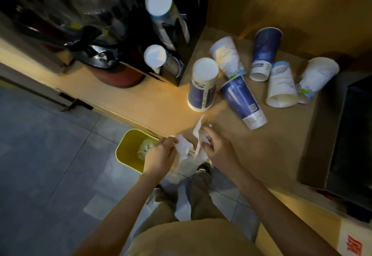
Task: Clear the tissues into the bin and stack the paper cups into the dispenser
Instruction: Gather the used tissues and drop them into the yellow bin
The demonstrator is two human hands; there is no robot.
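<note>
My left hand (159, 155) grips a crumpled white tissue (184, 148) just past the counter's front edge, beside the yellow bin (125, 151). My right hand (218, 151) pinches a second white tissue (198, 133) that trails upward over the counter. The bin stands on the floor and holds a crumpled tissue (146, 149). Several paper cups lie on the counter: one blue cup upside down (203, 84), a blue one on its side (243, 102), and white and blue ones farther right (281, 84). The black cup dispenser (187, 48) holds two stacks of cups (161, 6).
A wooden counter (157, 102) runs across the view. A drink machine with a red base (118, 76) stands left of the dispenser. A dark box-shaped appliance (350, 135) sits on the counter's right end. Grey floor tiles (50, 165) lie below, with my legs and shoes.
</note>
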